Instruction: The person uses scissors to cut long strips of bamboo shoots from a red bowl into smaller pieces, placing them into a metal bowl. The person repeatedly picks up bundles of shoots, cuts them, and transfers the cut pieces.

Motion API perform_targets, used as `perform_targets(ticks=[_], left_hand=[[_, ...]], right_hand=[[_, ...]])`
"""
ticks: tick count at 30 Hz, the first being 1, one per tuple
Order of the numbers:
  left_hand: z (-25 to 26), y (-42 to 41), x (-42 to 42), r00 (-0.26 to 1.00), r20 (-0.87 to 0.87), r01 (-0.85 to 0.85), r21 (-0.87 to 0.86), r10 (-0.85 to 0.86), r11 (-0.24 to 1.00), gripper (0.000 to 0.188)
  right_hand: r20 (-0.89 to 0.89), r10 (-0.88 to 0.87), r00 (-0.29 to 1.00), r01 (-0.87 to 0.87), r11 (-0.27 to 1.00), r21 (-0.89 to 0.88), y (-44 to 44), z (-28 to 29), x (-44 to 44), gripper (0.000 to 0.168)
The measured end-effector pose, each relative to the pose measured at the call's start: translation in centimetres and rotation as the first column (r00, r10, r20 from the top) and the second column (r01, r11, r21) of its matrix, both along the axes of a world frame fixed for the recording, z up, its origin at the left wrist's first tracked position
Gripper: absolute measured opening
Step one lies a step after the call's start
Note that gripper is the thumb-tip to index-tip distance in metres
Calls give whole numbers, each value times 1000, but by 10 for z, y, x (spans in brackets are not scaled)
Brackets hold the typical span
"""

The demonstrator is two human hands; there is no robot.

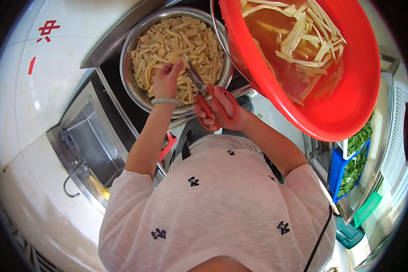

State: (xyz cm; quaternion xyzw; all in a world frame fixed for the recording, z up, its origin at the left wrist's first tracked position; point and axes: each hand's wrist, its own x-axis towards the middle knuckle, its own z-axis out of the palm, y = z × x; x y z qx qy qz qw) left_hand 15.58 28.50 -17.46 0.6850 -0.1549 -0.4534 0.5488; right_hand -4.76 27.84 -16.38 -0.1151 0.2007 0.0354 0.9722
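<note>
My left hand is over a round stainless-steel bowl, thumb and fingers pinched on a yellowish strip of tofu skin that it partly hides. A pale bracelet circles that wrist. My right hand grips red-handled scissors, fingers through the loops. Their metal blades point away from me over the bowl, slightly apart, with the tips close to my left thumb. Cut pieces of tofu skin fill much of the bowl.
At the right, a large red plastic basin overlaps the bowl's side, holding yellowish liquid and long tofu-skin strips. A steel sink with a curved faucet lies left. Farther right, a blue crate holds chopped greens.
</note>
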Motion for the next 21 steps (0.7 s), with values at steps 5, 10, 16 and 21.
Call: perform_targets(ticks=[5, 10, 16, 21], left_hand=[[-22, 7, 13, 953, -218, -196, 91, 211, 976, 19], [-26, -1, 10, 773, -504, -367, 138, 385, 920, 20], [-22, 0, 0, 714, -600, -341, 154, 362, 927, 19], [-21, 8, -2, 762, -575, -259, 150, 297, 954, 19]], right_hand=[[14, -4, 1000, 4, 1000, -23, 3, 3, -32, 86], [-11, 35, 999, -35, 999, 9, 10, 2, -38, 86], [-27, 44, 999, -45, 998, -40, 5, 2, -26, 86], [-42, 6, 999, -7, 1000, -28, 1, -2, -24, 84]])
